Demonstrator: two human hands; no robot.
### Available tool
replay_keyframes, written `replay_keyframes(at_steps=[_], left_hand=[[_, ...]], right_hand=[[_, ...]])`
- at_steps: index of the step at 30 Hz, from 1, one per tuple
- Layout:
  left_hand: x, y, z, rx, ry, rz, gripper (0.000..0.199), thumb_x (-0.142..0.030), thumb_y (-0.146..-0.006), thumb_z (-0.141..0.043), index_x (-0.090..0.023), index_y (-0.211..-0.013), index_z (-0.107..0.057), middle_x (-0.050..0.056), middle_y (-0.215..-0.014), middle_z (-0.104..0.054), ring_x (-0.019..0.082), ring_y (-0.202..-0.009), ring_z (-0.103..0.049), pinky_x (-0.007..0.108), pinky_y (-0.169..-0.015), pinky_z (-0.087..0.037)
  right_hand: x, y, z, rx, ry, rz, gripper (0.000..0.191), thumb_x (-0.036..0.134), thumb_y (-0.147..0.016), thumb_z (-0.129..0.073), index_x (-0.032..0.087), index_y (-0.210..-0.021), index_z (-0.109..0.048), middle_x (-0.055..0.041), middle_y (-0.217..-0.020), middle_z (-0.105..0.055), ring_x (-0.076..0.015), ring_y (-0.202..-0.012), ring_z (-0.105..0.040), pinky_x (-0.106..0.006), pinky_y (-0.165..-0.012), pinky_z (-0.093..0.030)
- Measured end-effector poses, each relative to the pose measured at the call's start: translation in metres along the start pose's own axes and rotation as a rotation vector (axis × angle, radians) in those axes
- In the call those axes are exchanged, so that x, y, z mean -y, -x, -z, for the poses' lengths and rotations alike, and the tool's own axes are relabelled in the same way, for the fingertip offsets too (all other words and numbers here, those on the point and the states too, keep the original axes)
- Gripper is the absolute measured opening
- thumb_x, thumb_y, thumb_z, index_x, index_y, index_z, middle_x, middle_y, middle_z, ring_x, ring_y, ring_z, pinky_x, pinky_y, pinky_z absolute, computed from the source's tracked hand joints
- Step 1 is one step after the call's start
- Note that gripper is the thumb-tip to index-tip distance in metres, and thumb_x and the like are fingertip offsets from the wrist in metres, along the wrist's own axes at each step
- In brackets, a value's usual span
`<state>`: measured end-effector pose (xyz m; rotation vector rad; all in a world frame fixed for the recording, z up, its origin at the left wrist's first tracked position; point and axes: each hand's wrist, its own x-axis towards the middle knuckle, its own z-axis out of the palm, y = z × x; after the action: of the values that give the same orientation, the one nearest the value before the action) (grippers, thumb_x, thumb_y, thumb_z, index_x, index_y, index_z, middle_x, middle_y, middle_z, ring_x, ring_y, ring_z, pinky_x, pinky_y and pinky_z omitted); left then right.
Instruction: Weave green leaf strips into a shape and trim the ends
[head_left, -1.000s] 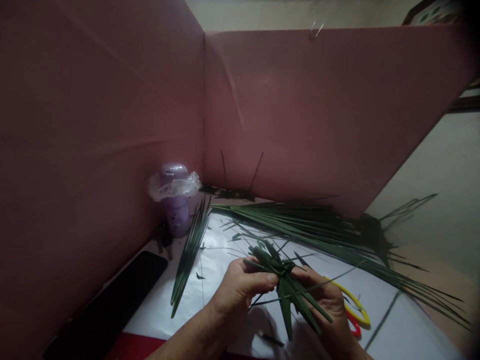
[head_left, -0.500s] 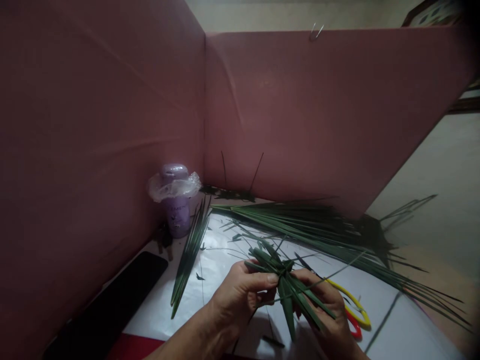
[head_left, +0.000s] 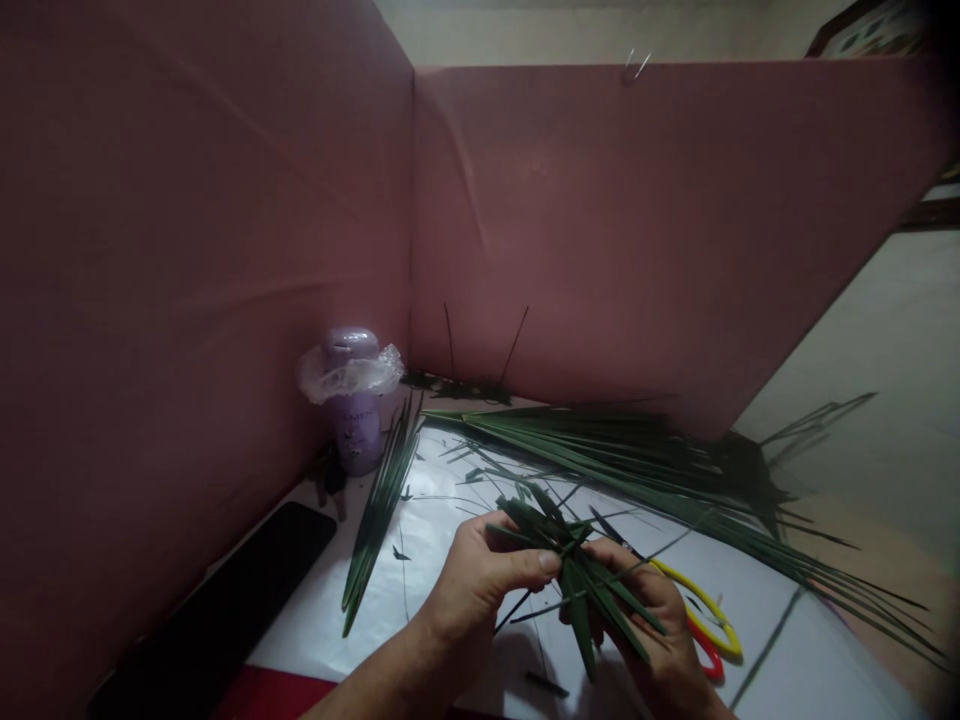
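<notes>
A bundle of folded green palm leaf strips [head_left: 581,590] is held between my two hands above the white table covering. My left hand [head_left: 499,575] pinches it near its centre, thumb on top; the other fingers are partly hidden behind the leaves. From the right, my right hand [head_left: 660,610] grips the same bundle, its fingers curled beneath strips that point down and right. Thin strip ends stick out on both sides. Scissors [head_left: 701,605] with yellow and red handles lie on the table, partly behind my right hand.
Long palm fronds [head_left: 600,455] stretch along the back and right. A shorter leaf bunch [head_left: 382,520] lies left, near a purple tumbler [head_left: 358,430] wrapped in clear plastic. A black flat object [head_left: 232,600] rests by the left pink panel [head_left: 202,300]. Leaf scraps [head_left: 547,684] are scattered about.
My left fingers have shifted slightly on the leaf bundle, and its strips have turned a little. A thin strip end now shows below my left thumb. Other things stay put.
</notes>
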<state>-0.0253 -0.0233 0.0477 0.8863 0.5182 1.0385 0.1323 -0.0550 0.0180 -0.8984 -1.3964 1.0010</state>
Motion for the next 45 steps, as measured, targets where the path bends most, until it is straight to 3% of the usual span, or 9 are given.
replay_keyframes(at_steps=[9, 12, 16, 20, 32, 38, 42, 45], left_hand=[[-0.001, 0.002, -0.003, 0.041, 0.003, -0.034, 0.015, -0.015, -0.062, -0.069, -0.010, -0.075, -0.066, 0.004, -0.069, -0.061, 0.011, -0.061, -0.049, 0.023, -0.057, -0.034], [-0.002, 0.002, -0.003, 0.055, 0.012, -0.035, 0.014, -0.012, -0.063, -0.067, -0.010, -0.077, -0.067, 0.004, -0.069, -0.061, 0.011, -0.061, -0.049, 0.023, -0.059, -0.035], [-0.001, 0.002, -0.003, 0.055, 0.018, -0.029, 0.016, -0.010, -0.062, -0.067, -0.010, -0.078, -0.067, 0.005, -0.072, -0.063, 0.013, -0.067, -0.052, 0.025, -0.064, -0.037], [-0.001, 0.003, -0.003, 0.056, 0.020, -0.037, 0.018, -0.010, -0.062, -0.068, -0.009, -0.080, -0.066, 0.007, -0.076, -0.064, 0.016, -0.073, -0.054, 0.027, -0.069, -0.038], [0.000, 0.002, -0.001, 0.015, 0.021, -0.030, 0.018, -0.010, -0.061, -0.069, -0.009, -0.079, -0.066, 0.007, -0.076, -0.064, 0.014, -0.070, -0.053, 0.026, -0.065, -0.037], [-0.001, 0.002, -0.003, 0.047, 0.043, -0.059, 0.019, -0.010, -0.063, -0.068, -0.009, -0.082, -0.066, 0.008, -0.080, -0.065, 0.016, -0.076, -0.055, 0.028, -0.071, -0.038], [0.000, 0.002, -0.002, 0.049, 0.034, -0.058, 0.020, -0.010, -0.064, -0.068, -0.009, -0.083, -0.066, 0.008, -0.080, -0.065, 0.016, -0.077, -0.055, 0.028, -0.072, -0.038], [0.002, 0.002, 0.000, 0.048, 0.036, -0.054, 0.018, -0.011, -0.064, -0.068, -0.010, -0.082, -0.065, 0.007, -0.077, -0.064, 0.015, -0.074, -0.054, 0.027, -0.069, -0.038]], right_hand=[[0.002, -0.002, -0.001, 0.042, -0.084, 0.004, 0.016, 0.034, -0.078, -0.061, 0.026, -0.091, -0.065, 0.0010, -0.061, -0.056, -0.0126, -0.046, -0.054, -0.021, -0.042, -0.043], [0.001, -0.004, 0.000, -0.007, -0.077, 0.070, 0.019, 0.029, -0.073, -0.066, 0.029, -0.092, -0.067, 0.0001, -0.065, -0.061, -0.0143, -0.050, -0.058, -0.022, -0.044, -0.046], [-0.002, -0.005, 0.006, -0.128, 0.067, 0.188, 0.020, 0.022, -0.065, -0.073, 0.028, -0.084, -0.071, -0.0045, -0.075, -0.069, -0.0226, -0.070, -0.065, -0.026, -0.053, -0.052], [-0.003, -0.006, 0.009, -0.152, 0.133, 0.259, 0.025, 0.018, -0.065, -0.072, 0.030, -0.087, -0.071, -0.0042, -0.082, -0.071, -0.0225, -0.073, -0.066, -0.027, -0.058, -0.054], [-0.004, -0.012, 0.016, -0.095, 0.160, 0.214, 0.014, 0.022, -0.068, -0.069, 0.028, -0.081, -0.070, -0.0010, -0.077, -0.068, -0.0173, -0.070, -0.064, -0.022, -0.062, -0.052], [-0.001, -0.012, 0.016, -0.048, 0.148, 0.212, 0.017, 0.020, -0.071, -0.067, 0.029, -0.085, -0.069, 0.0000, -0.079, -0.068, -0.0155, -0.071, -0.063, -0.020, -0.064, -0.051], [-0.001, -0.011, 0.015, -0.054, 0.156, 0.224, 0.016, 0.021, -0.072, -0.067, 0.030, -0.084, -0.069, 0.0000, -0.078, -0.068, -0.0157, -0.070, -0.064, -0.021, -0.063, -0.052], [-0.006, -0.007, 0.016, -0.126, 0.204, 0.230, 0.015, 0.023, -0.071, -0.068, 0.030, -0.085, -0.070, -0.0015, -0.078, -0.069, -0.0170, -0.068, -0.065, -0.022, -0.059, -0.053]])
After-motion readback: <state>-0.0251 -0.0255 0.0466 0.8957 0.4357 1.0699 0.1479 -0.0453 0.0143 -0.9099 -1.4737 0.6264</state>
